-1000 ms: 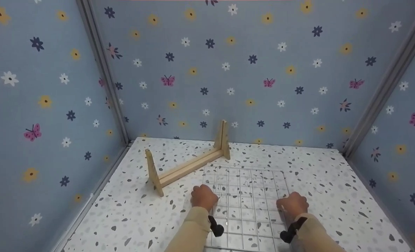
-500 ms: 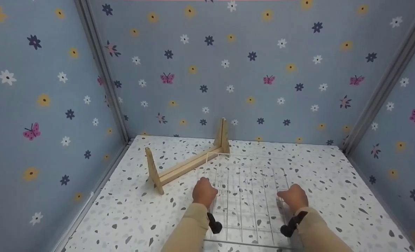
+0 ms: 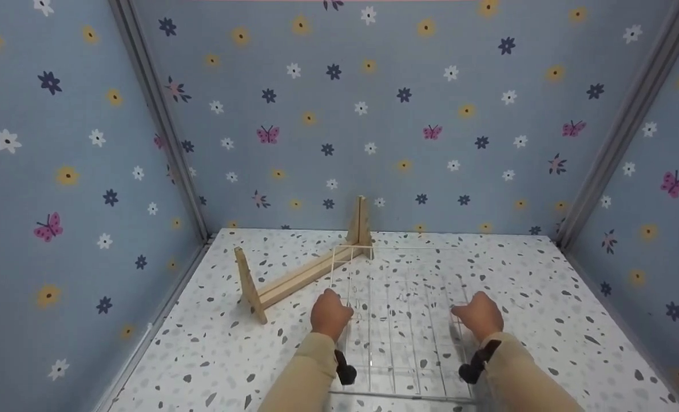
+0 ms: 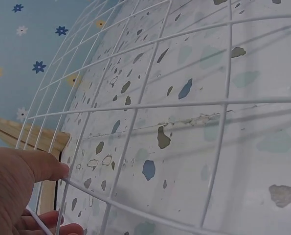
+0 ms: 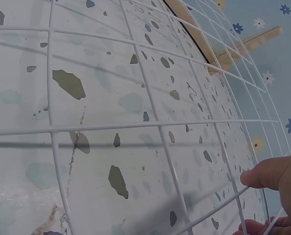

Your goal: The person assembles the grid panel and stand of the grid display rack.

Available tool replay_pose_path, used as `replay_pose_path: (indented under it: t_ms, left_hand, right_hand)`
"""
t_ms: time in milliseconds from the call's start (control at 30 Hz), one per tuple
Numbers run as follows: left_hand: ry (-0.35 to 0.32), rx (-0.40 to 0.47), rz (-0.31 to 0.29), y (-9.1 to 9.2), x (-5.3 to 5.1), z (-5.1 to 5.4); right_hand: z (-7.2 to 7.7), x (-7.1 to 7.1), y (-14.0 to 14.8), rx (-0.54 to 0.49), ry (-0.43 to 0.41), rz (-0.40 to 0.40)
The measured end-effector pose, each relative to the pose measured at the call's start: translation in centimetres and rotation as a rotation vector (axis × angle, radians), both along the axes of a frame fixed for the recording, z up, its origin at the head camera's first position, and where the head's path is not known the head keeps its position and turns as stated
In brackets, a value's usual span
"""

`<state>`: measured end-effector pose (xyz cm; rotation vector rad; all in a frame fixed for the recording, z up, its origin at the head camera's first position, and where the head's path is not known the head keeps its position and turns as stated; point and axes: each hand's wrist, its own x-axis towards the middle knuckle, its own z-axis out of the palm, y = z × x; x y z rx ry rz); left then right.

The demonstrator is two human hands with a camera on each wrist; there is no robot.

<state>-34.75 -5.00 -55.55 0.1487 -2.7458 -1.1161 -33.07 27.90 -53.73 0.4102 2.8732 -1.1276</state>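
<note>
A white wire grid panel (image 3: pixel 390 329) is held by its two long sides, its far end raised above the speckled tabletop. On the left edge my left hand (image 3: pixel 330 315) grips the wire, and in the left wrist view the thumb lies over the grid (image 4: pixel 135 105) with the fingers beneath. My right hand (image 3: pixel 480 316) pinches the right edge the same way, as the right wrist view shows. Beyond the panel's far left corner stands a wooden frame (image 3: pixel 310 274) with two tapered uprights joined by a grooved crossbar.
The speckled tabletop (image 3: pixel 545 297) ends at a blue flowered back wall (image 3: pixel 396 126). Side walls with grey metal corner posts (image 3: pixel 156 103) close in left and right. The wooden frame stands at an angle on the left half of the table.
Both hands have lifted the far end of the grid panel, which now overlaps the wooden frame's crossbar in the head view. The wooden frame stays in place.
</note>
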Motion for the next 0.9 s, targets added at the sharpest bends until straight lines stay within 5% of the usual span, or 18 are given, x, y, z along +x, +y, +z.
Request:
replay_pose_path:
  t_ms: [333, 900]
  left_hand:
    - [-0.004, 0.009, 0.02, -0.3, -0.4, 0.8]
    - [0.001, 0.028, 0.031, -0.4, -0.8, 2.6]
  right_hand:
    - [0.9, -0.6, -0.1, 0.078, 0.038, 0.02]
    - [3.1, -1.3, -0.3, 0.05, 0.014, 0.017]
